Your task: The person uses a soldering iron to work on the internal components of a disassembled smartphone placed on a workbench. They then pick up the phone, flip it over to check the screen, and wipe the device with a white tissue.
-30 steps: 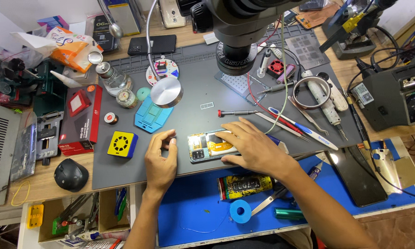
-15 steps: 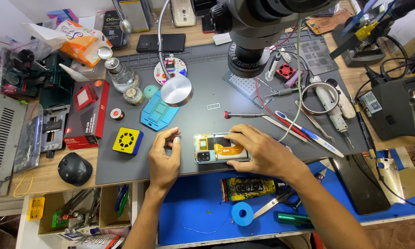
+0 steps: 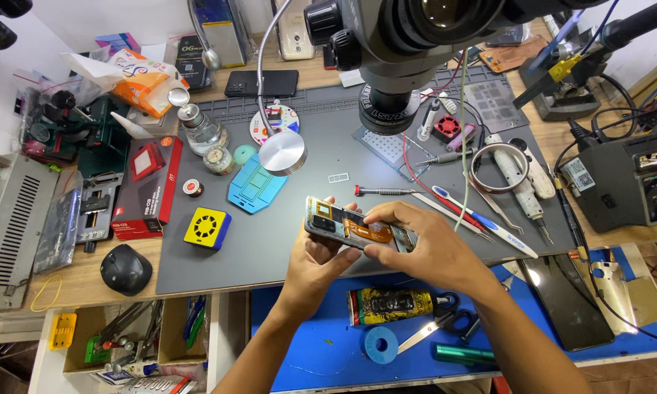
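**A:** What am I looking at from up here?

**B:** I see a wooden bench covered by a grey work mat [image 3: 270,248], with a blue mat [image 3: 328,343] along the near edge. A microscope head [image 3: 416,29] hangs over the far side, and a soldering station [image 3: 627,182] sits at the right. It's crowded: a yellow square box [image 3: 207,228], a black mouse [image 3: 126,268], a red box [image 3: 147,188], a blue phone-shaped jig [image 3: 254,191].

**A:** Any containers?

**B:** An open drawer [image 3: 135,335] below the bench's left end holds tweezers and small tools; I can't make out each one. A glass bottle [image 3: 199,125] stands near the mat's far left corner, a small jar just beside it.

**A:** And the hands?

**B:** My left hand [image 3: 315,264] cradles the opened phone [image 3: 354,228] from below, fingers curled around its near edge. My right hand [image 3: 423,248] grips it from the right, fingertips pressed on the orange part inside. The phone is lifted off the grey mat, tilted, above its near edge.

**A:** Anything on the blue mat?

**B:** A yellow-and-black tube [image 3: 387,305], scissors [image 3: 438,325], a blue tape roll [image 3: 381,344] and a green cylinder [image 3: 465,354].
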